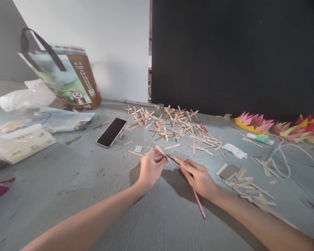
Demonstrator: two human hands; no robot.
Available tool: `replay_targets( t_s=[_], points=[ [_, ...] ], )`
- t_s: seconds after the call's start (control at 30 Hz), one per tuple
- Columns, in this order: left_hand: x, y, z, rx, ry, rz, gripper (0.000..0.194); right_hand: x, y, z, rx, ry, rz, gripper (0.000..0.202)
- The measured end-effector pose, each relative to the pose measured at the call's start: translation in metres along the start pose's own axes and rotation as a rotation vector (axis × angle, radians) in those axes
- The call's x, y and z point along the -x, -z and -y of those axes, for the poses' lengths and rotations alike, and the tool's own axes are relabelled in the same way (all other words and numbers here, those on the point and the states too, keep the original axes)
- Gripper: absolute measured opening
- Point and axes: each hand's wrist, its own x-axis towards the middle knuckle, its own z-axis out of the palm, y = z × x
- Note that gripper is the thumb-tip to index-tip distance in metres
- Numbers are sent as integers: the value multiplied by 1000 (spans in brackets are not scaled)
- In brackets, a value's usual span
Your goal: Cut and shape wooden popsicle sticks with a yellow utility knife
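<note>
My left hand (152, 166) pinches a small wooden stick (160, 150) near the middle of the view. From the right, my right hand (197, 176) grips a thin dark tool (172, 159), whose tip meets the stick beside my left fingers. Under my right hand a pink pencil (199, 205) slants toward me; whether the fingers touch it, I cannot tell. Just beyond both hands lies a heap of crossed wooden sticks (165, 133). Loose flat sticks (248, 186) are piled to the right of my right hand.
A black phone (111, 132) lies left of the stick heap. Behind it stands a printed bag (75, 82), with plastic packages (23, 143) at the left. Pink and yellow paper shapes (253, 123), a glue tube (260, 138) and a white cable (284, 164) are at the right.
</note>
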Motion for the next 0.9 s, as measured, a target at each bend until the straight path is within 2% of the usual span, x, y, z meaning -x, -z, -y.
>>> replay_targets(
  t_s=[0.2, 0.33, 0.67, 0.9],
  points=[
    [1, 0, -3, 32, 22, 17, 18, 0, -1, -1, 27, 15, -8, 49],
    [1, 1, -4, -40, -21, 11, 18, 2, -4, -1, 52, 13, -11, 52],
    [3, -2, 2, -143, -158, 15, 12, 8, -12, 30, 291, 7, -51, 62],
    [5, 1, -3, -203, -204, 36, 5, 7, -10, 32, 267, -33, -36, 58]
  ],
)
